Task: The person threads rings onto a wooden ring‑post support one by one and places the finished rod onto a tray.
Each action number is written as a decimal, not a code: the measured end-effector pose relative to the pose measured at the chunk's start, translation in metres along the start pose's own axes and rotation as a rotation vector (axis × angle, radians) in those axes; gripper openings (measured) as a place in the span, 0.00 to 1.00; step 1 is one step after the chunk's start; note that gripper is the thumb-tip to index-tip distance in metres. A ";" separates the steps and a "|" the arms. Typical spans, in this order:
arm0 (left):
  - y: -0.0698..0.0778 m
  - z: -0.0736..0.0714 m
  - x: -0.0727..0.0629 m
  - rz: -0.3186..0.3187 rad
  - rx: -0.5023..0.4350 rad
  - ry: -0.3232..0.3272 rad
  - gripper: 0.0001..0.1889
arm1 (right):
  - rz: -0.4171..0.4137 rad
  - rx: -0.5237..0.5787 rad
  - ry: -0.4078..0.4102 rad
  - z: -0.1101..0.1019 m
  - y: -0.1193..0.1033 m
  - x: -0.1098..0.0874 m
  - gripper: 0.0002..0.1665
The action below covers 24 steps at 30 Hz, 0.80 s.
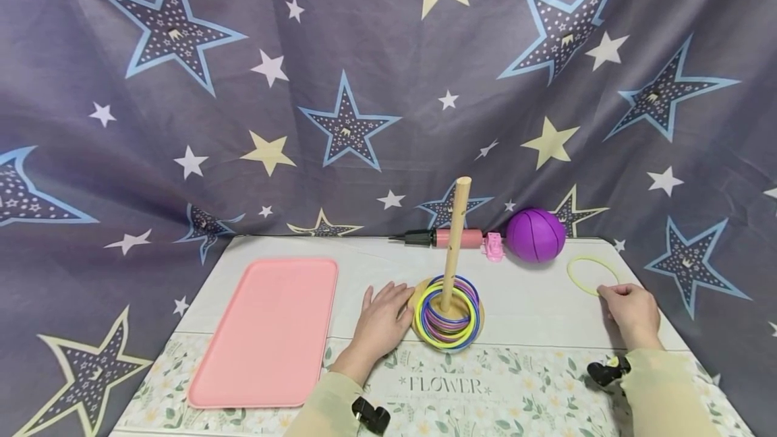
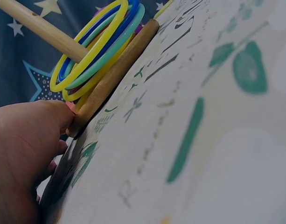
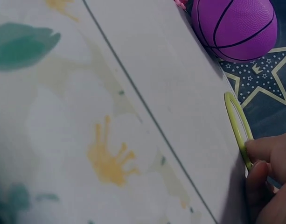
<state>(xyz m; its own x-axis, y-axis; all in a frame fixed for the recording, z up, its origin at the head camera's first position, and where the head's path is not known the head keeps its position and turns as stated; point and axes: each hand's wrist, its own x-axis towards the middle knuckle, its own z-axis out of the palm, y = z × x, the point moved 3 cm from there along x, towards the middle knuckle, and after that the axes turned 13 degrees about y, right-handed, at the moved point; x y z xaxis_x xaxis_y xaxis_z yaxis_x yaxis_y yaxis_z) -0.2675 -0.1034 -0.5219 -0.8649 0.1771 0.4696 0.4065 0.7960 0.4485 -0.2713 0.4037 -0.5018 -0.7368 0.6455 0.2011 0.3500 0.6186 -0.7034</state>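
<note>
My right hand pinches the near edge of a yellow-green plastic ring at the table's right side. In the right wrist view, the thumb and forefinger meet at that ring. A wooden peg stands upright on a round wooden base, with several blue, purple and yellow rings stacked loosely around its foot. My left hand rests palm down beside the base, fingers extended, nothing held. Seen from the left wrist, its thumb touches the rim of the base.
A pink tray lies at the left. Along the back are a pink and black hand pump, a small pink toy and a purple ball. A star-patterned curtain hangs behind the table.
</note>
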 end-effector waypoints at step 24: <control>-0.001 0.002 0.000 -0.015 0.001 -0.013 0.24 | -0.032 -0.037 0.067 -0.001 0.004 -0.003 0.20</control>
<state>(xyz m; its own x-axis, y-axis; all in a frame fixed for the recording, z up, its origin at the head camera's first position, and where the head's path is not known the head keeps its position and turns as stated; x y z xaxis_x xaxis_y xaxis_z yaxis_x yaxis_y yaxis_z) -0.2685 -0.1036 -0.5236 -0.8747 0.1722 0.4531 0.3927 0.7996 0.4544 -0.2667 0.4044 -0.5045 -0.7083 0.6527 0.2690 0.3488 0.6548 -0.6705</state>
